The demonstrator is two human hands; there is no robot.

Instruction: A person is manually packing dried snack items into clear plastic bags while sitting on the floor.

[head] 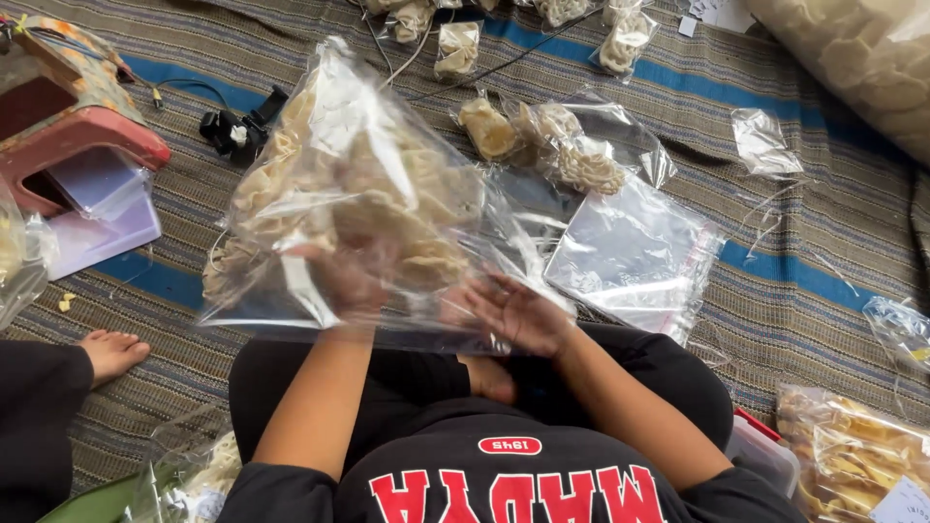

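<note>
A seated person lifts a clear plastic bag of pale crackers (pixel 358 194) above the lap. The left hand (pixel 349 281), blurred behind the film, grips the bag's underside; the right hand (pixel 518 315) lies open, fingers spread, against its lower edge. Empty bags (pixel 635 257) rest on the striped mat (pixel 804 242). A bare foot (pixel 111 351) shows at left.

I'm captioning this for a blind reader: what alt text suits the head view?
A seated person's left hand reaches inside a clear bag of pale crackers while the right hand steadies its lower edge, above a striped mat strewn with empty plastic bags.
</note>
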